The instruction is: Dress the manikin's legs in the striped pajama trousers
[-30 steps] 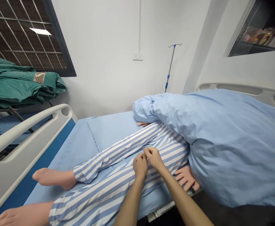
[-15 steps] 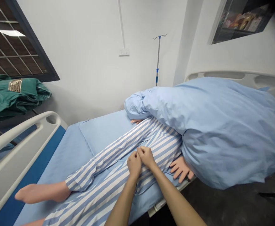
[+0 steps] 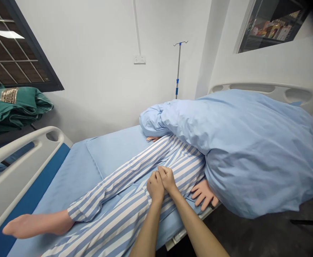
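A dummy lies on the bed in blue-and-white striped trousers (image 3: 124,210), one bare foot (image 3: 33,225) showing at the lower left. Over the near thigh, my left hand (image 3: 155,185) is closed in a fist with the trouser cloth bunched at it. Right beside it and touching it, my right hand (image 3: 167,178) is closed too, on the same cloth; the fingertips of both are hidden. To the right, the dummy's hand (image 3: 206,194) lies spread on the bed. A light blue quilt (image 3: 242,142) covers its upper body.
The bed's footboard (image 3: 25,142) rises at the left and its headboard (image 3: 268,89) at the right. An IV pole (image 3: 178,67) stands by the wall, below a window. Green folded cloth (image 3: 17,107) lies beyond the footboard.
My hands have shifted slightly, the left one now pressed closer against the right. The view has moved a little; the dummy and quilt look the same.
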Motion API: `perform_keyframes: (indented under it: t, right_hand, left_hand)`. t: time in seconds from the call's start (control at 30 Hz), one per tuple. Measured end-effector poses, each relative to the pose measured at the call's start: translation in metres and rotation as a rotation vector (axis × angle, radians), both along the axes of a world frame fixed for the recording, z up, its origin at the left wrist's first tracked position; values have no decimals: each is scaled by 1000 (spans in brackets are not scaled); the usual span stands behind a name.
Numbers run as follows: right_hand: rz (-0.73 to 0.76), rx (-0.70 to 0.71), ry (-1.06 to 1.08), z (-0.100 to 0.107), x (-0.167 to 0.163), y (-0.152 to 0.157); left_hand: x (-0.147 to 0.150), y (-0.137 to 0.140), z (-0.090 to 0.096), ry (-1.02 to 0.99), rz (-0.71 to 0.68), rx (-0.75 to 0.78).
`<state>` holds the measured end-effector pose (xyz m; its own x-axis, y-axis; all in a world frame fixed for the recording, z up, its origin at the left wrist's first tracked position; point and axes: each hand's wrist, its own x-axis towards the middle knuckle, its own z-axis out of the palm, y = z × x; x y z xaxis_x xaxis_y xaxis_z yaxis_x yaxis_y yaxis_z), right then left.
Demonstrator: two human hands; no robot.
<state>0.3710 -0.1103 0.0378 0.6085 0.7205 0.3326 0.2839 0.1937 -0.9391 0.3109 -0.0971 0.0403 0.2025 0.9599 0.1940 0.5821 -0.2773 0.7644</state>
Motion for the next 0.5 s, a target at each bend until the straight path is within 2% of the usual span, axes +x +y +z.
perform_keyframes:
  t: [0.17, 0.37, 0.5]
  right_hand:
    - [-12, -29, -24, 1, 0, 3]
    - [32, -94, -112, 8, 22, 6]
    - [-50, -138, -241, 3, 25, 3]
  left_hand:
    - [-4, 5, -2, -13, -64, 8]
    - [-2, 4, -3, 16, -70, 40]
    - [-3, 3, -2, 14, -74, 23]
